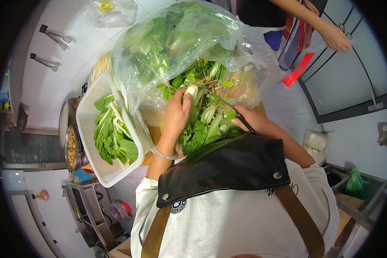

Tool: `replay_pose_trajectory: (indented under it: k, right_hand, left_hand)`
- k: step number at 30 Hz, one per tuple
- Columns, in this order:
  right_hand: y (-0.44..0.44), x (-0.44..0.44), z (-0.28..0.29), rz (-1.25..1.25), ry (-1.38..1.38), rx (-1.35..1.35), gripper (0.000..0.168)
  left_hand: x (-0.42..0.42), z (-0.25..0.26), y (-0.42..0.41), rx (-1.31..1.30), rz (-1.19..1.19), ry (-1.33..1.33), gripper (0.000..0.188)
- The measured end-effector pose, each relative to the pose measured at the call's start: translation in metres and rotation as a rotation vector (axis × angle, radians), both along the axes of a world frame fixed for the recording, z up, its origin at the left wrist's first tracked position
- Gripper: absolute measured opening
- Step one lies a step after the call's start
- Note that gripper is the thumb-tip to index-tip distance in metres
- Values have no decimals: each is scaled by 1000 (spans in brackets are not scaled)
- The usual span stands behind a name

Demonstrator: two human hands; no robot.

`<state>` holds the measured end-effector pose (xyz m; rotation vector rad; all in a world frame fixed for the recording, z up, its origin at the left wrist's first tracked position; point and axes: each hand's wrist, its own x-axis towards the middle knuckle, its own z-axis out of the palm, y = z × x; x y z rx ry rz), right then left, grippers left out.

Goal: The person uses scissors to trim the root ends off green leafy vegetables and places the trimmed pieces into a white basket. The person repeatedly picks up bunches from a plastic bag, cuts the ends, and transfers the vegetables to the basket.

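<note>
My left hand (178,111), below a translucent bracelet, grips a leafy green vegetable by its pale stem base (191,90). In my right hand (250,120) is a dark-handled knife (224,102), its narrow blade slanting up and left towards that stem base. Beneath both hands lies a pile of leafy greens (201,133), some with brown roots. More greens fill a large clear plastic bag (180,38) just beyond. Left of my left hand stands a white perforated plastic basket (108,179) with several long-stemmed leaves (111,138) in it.
Another person's arm (329,32) reaches across at the upper right, near a glass-panelled door (348,74). A metal bowl of light brown food (71,145) sits beyond the basket's left side. Two metal whisks (56,38) hang on the tiled wall. A metal rack (93,209) stands lower left.
</note>
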<state>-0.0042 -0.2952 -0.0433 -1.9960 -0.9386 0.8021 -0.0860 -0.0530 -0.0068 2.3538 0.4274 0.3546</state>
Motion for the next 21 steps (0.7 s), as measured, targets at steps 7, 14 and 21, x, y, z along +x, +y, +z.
replay_pose_trajectory:
  k: [7, 14, 21]
  right_hand:
    - [12, -5, 5, -2, 2, 33, 41]
    - [12, -6, 4, 26, -102, 7, 36]
    - [17, 0, 3, -297, 14, 184, 28]
  left_hand:
    - [-3, 4, -10, -175, -127, 12, 37]
    - [1, -2, -6, 52, -208, 110, 36]
    - [-1, -3, -17, 281, -169, 355, 34]
